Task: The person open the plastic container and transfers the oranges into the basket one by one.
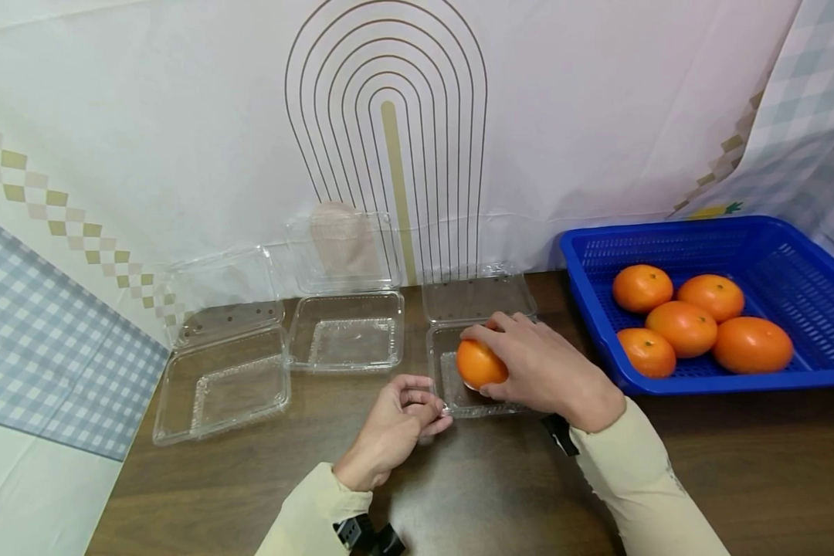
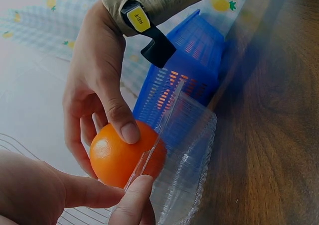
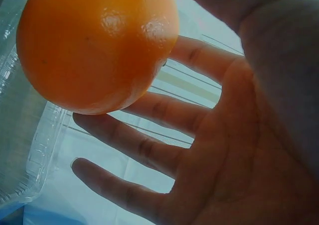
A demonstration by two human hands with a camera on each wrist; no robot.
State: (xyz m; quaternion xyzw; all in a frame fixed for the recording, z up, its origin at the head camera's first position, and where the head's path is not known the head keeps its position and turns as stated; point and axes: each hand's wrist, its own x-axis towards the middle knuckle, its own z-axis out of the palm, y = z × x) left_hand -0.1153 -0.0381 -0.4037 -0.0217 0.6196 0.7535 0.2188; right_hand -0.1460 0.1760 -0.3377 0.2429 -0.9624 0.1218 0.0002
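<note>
My right hand (image 1: 545,367) grips an orange (image 1: 481,364) between thumb and fingers, over the right-hand clear plastic clamshell box (image 1: 445,386). In the left wrist view the orange (image 2: 112,153) is just beyond the box's near rim, with the right thumb on its side. Whether it touches the box floor I cannot tell. My left hand (image 1: 399,425) pinches the near left corner of that box between thumb and forefinger. The right wrist view has the orange (image 3: 94,51) large, with fingers spread behind it. The box's lid (image 1: 476,297) stands raised at the back.
To the right, a blue plastic basket (image 1: 591,309) holds several oranges (image 1: 681,328). Two more clear clamshell boxes, one in the middle (image 1: 347,340) and one at the left (image 1: 243,386), stand with lids raised. A patterned cloth (image 1: 215,139) hangs behind the wooden table (image 1: 472,486).
</note>
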